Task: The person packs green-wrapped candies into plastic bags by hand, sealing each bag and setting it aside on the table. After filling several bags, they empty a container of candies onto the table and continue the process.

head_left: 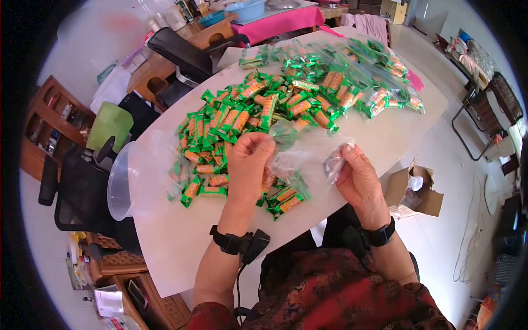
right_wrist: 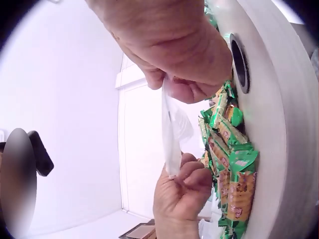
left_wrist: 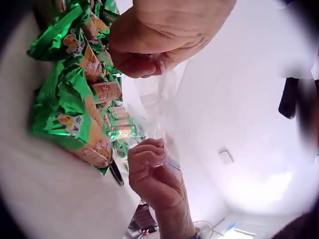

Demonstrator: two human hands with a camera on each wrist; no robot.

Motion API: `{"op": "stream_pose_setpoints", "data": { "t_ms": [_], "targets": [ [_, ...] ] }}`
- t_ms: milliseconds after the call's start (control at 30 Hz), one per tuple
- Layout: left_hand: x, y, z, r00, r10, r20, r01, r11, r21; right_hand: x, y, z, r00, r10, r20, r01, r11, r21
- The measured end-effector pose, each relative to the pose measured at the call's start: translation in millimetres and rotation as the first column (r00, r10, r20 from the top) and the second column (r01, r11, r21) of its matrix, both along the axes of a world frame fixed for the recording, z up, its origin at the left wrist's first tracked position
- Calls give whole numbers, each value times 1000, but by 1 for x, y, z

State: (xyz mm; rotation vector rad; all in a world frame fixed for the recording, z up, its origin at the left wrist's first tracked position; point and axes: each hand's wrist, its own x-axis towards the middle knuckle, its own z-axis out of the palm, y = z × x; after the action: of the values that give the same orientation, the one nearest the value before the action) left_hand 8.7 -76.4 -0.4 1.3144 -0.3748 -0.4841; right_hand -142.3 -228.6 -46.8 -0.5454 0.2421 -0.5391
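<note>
A clear plastic bag [head_left: 308,153] stretches between my two hands above the table. My left hand [head_left: 247,168] pinches one side of it between thumb and fingers, and my right hand [head_left: 360,181] pinches the opposite side. In the right wrist view the bag [right_wrist: 172,132] hangs thin and flat between the hands. Under and beyond my left hand spreads a heap of green-and-orange wrapped snack packets [head_left: 236,118]. A few packets [head_left: 289,204] lie just right of my left wrist, near the front table edge.
Clear bags filled with packets [head_left: 344,82] crowd the table's far right. A clear plastic tub [head_left: 118,181] is at the left table edge. An open cardboard box [head_left: 412,190] stands on the floor to the right; a black office chair [head_left: 82,190] is on the left.
</note>
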Motion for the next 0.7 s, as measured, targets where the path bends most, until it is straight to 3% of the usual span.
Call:
{"op": "stream_pose_setpoints", "data": {
  "t_ms": [33,100,133,167,233,267,333,367,433,467,533,633,700],
  "targets": [
    [2,0,-2,1000,-8,2,8,1000,-10,0,0,0,1000,-8,2,8,1000,-10],
    [10,0,-12,968,184,171,-183,983,-18,-1,0,2,999,-19,-34,18,999,-50],
    [14,-1,-9,875,273,400,-308,951,24,-2,0,5,998,-33,-52,31,999,-43],
    [12,-2,-8,876,266,402,-295,955,10,-3,2,8,998,-47,-46,44,997,-56],
    [2,-1,5,467,408,785,-450,873,-185,-2,10,14,970,-185,-155,187,982,-6],
    [-5,1,10,470,407,783,-438,878,-193,-1,10,13,973,-178,-149,176,984,-28],
    [-17,5,19,208,74,975,-80,995,-59,1,18,12,972,-185,-144,181,983,-43],
    [-27,2,27,207,77,975,-67,996,-64,2,22,12,974,-176,-145,170,984,-51],
    [-47,-10,40,12,-234,972,-49,971,235,1,25,17,970,-177,-164,167,983,-76],
    [-49,-15,37,7,-227,974,-33,973,227,0,26,19,969,-176,-176,165,983,-76],
    [-50,-26,30,-106,-287,952,-70,957,281,-2,21,22,960,-196,-201,175,977,-120],
    [-40,-32,31,-163,-370,915,-57,929,365,-9,15,36,938,-238,-252,193,962,-191],
    [-41,-40,26,-144,-359,922,-41,933,357,-11,11,40,930,-269,-250,214,950,-227]
  ]
}}
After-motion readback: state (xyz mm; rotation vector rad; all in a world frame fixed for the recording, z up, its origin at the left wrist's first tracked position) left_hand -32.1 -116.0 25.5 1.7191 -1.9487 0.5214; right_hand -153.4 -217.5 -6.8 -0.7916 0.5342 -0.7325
